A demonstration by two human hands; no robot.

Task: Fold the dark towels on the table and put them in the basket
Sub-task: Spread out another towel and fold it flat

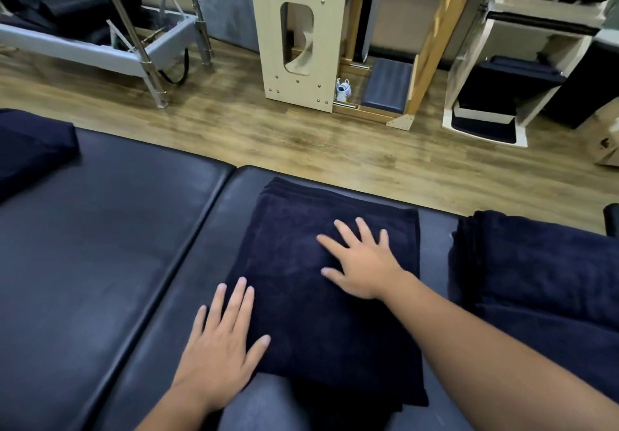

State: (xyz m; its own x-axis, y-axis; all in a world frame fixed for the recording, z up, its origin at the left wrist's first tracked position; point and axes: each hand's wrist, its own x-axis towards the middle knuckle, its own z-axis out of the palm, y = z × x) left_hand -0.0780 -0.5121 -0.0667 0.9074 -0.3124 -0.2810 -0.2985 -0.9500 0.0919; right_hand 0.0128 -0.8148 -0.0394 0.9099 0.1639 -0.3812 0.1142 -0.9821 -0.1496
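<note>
We find the folded towel lying on the counter; our left hand rests flat on its left edge, our right hand flat on top, fingers spread, apparently smoothing the fold; further towels lie right of it; no basket visible.

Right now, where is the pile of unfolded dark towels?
In the head view, the crumpled pile of dark navy towels lies at the right edge of the padded black table, just right of the folded dark towel.
</note>
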